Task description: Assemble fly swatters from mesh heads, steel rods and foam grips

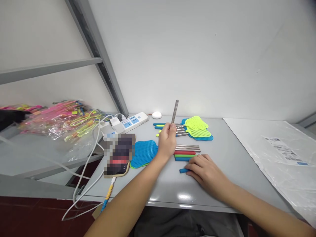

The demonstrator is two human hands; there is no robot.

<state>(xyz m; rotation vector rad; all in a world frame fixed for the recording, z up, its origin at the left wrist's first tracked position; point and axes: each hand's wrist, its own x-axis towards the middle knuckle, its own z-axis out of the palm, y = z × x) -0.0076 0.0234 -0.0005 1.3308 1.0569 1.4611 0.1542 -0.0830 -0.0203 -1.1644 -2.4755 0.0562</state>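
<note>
My left hand (168, 140) is closed around thin metal rods (175, 110) that point upward, their lower ends hidden in the fist. The fingers of my right hand (207, 172) are closed over a short blue handle tube (183, 171) lying near the table's front. Just beyond that hand lie a red tube (185, 152), a green tube (185, 156) and another blue tube (181, 159), side by side. Several loose metal rods (189, 147) lie behind them. Left of my left wrist rests a blue fly swatter head (144, 153) with a yellow-green one partly under it.
Fly swatters with yellow-green heads (197, 123) and blue ones lie piled at the back. A phone (123, 154), a power strip (133, 121) and white cables occupy the left. A white plastic sheet (266, 154) covers the right. Bagged colourful goods (66, 117) lie beyond the metal frame.
</note>
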